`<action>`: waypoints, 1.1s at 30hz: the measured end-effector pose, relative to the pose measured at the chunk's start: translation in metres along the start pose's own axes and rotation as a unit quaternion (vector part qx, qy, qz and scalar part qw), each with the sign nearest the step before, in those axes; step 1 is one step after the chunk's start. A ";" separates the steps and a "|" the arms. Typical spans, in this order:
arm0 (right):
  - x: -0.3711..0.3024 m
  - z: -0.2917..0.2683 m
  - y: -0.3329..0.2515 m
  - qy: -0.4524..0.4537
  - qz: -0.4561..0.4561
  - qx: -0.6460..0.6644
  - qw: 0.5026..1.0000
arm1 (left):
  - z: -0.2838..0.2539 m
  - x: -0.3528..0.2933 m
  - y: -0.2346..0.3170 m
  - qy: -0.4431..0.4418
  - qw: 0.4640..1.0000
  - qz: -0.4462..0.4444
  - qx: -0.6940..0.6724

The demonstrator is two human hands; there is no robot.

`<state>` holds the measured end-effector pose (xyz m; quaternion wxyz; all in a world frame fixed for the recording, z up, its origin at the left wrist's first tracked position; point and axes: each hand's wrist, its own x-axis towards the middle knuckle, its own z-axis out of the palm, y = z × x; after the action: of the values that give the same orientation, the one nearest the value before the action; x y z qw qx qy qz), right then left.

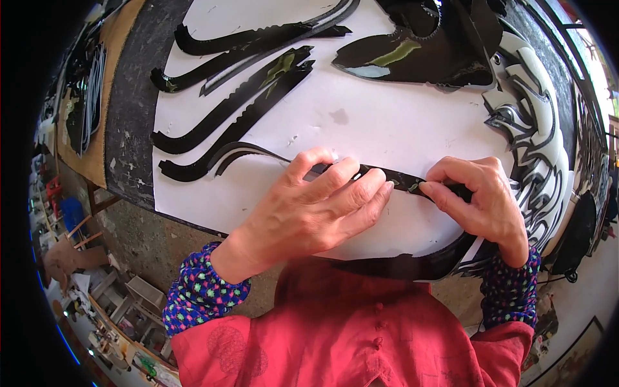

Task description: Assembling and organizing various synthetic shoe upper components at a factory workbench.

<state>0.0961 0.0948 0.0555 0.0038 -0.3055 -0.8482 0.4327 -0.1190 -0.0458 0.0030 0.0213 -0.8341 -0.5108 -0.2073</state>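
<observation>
Both hands are pressing a black strip onto a white sheet.

The left hand (316, 206) fingers are lying together over the black strip (387, 177); the right hand (480, 200) fingertips are pinching its end against the white sheet (387, 122).

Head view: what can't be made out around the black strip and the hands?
- Black strip: its middle is hidden under the left hand, its right end under the right hand.
- Fingertip contact under both hands: covered by the fingers themselves.
- Large black piece: cut off by the top edge.
- White sheet: near edge hidden by the hands and red garment.
- Background floor items, lower left: too small and bent by the fisheye.
</observation>
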 end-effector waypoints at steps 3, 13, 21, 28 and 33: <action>0.001 0.000 0.002 -0.003 -0.003 -0.011 1.000 | 0.001 0.001 0.000 -0.003 1.000 -0.005 -0.006; 0.001 0.003 0.002 0.005 0.000 0.003 1.000 | 0.001 0.001 0.000 0.005 1.000 -0.006 -0.007; 0.000 0.003 0.001 0.006 0.006 -0.002 1.000 | -0.001 0.002 0.000 -0.004 1.000 -0.006 -0.008; -0.002 0.005 0.000 0.009 0.014 -0.006 1.000 | 0.000 0.001 0.001 0.004 1.000 -0.009 -0.014; -0.003 0.007 0.000 0.015 0.013 -0.009 1.000 | -0.001 0.001 0.000 0.003 1.000 -0.008 -0.023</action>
<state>0.0963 0.0886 0.0518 0.0081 -0.3232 -0.8476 0.4208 -0.1191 -0.0451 0.0038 0.0017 -0.8296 -0.5124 -0.2220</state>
